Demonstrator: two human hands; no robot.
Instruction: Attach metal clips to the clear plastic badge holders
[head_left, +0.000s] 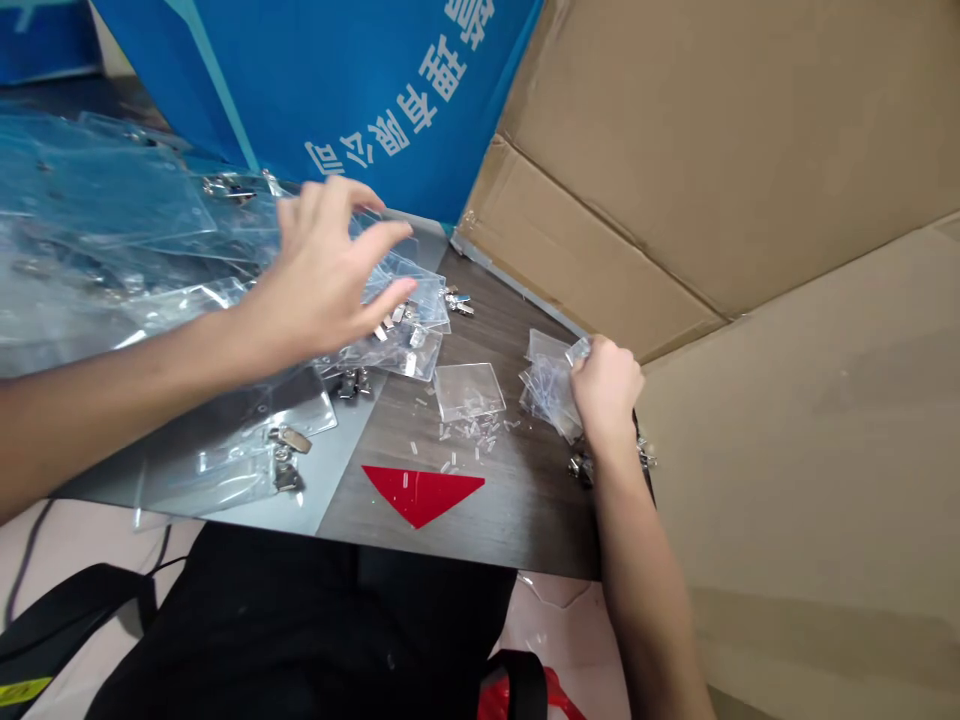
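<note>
My left hand is raised over a heap of clear plastic badge holders, thumb and fingers spread apart, holding nothing. Metal clips are attached to many of the holders. On the right, my right hand is closed, and the corner of a clear badge holder sticks out from its fingers. Below and beside it lies a smaller stack of clear holders; metal clips show by the wrist. Between the hands, a single flat clear holder rests on the dark wood-grain table.
Small clear plastic bits are scattered near a red triangular piece at the table's front. Cardboard walls off the right side and back. A blue printed panel stands behind the heap.
</note>
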